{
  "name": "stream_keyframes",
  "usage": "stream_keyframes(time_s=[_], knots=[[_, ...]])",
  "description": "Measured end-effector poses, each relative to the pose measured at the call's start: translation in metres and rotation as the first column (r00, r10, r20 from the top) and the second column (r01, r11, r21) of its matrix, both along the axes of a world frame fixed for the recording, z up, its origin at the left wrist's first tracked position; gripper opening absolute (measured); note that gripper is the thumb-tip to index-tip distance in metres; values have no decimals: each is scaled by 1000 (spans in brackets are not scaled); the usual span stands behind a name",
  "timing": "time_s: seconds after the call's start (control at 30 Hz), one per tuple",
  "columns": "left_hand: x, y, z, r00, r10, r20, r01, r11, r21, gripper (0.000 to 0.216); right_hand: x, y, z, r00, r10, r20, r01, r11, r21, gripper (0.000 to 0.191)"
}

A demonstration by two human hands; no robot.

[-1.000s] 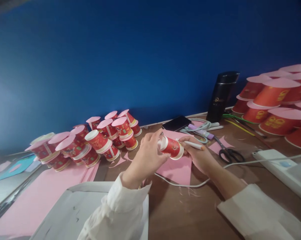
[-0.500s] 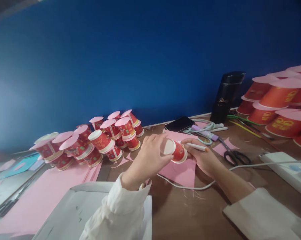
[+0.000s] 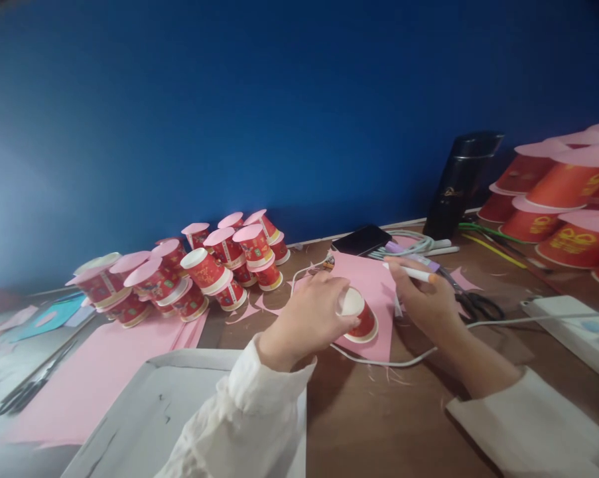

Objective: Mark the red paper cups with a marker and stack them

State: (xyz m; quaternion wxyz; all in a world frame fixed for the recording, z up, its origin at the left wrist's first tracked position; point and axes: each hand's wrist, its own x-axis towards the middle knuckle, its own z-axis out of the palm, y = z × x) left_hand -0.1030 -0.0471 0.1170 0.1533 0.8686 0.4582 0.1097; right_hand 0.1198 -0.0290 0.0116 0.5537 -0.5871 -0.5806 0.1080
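Observation:
My left hand (image 3: 312,315) is wrapped round a red paper cup (image 3: 365,324) with a white base. The cup stands upside down, its rim on a sheet of pink paper (image 3: 367,275). To the right of the cup, my right hand (image 3: 426,302) grips a white pen (image 3: 413,271) between thumb and fingers, slightly above the paper's right edge. Its pale tip points left, toward the sheet, apart from the cup. Part of the cup's left side is hidden by my left hand.
Red cups with pink discs (image 3: 224,245) are stacked at left; larger ones (image 3: 568,179) stand at right. Behind the paper are a phone (image 3: 361,240), coiled cable and a black flask (image 3: 461,186). Scissors (image 3: 478,305), a power strip (image 3: 572,332) and a white cable (image 3: 408,362) lie near my right arm.
The cup has gone from tilted in both hands to rim-down on the pink paper. My right hand, with the pen, has moved away to the right of it.

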Motion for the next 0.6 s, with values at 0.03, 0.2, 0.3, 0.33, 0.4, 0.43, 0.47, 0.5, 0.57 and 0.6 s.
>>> stream_keyframes(time_s=[0.03, 0.2, 0.3, 0.33, 0.4, 0.43, 0.47, 0.5, 0.57, 0.6], knots=[[1, 0, -2, 1000, -7, -12, 7, 1000, 10, 21, -2, -1, 1, 1000, 12, 12, -12, 1000, 24, 40], [4, 1, -7, 996, -19, -86, 25, 997, 66, 19, -6, -1, 2, 999, 25, 42, -28, 996, 80, 32], [5, 3, -11, 995, -29, -97, 37, 996, 81, 23, -3, 1, 1, 998, -2, 64, -2, 998, 66, 32], [5, 4, -12, 995, -34, -96, 43, 995, 85, 24, -3, 2, 1, 997, -10, 70, 6, 998, 57, 32], [4, 5, -15, 995, -39, -91, 48, 994, 94, 27, -3, 2, 2, 997, -25, 77, 23, 999, 33, 33], [4, 5, -16, 995, -39, -91, 48, 994, 97, 27, -3, 2, 2, 996, -34, 77, 32, 999, 23, 33], [4, 6, -17, 995, -39, -91, 48, 994, 99, 27, -4, 2, 3, 996, -43, 76, 42, 999, 11, 34], [4, 6, -17, 995, -40, -92, 49, 994, 101, 28, -5, 2, 4, 996, -49, 76, 50, 999, 0, 35], [3, 6, -18, 995, -40, -97, 49, 994, 99, 28, -6, 1, 6, 995, -58, 85, 59, 998, -15, 36], [3, 7, -18, 994, -40, -100, 50, 994, 97, 27, -6, 1, 7, 994, -55, 95, 58, 998, -24, 37]])
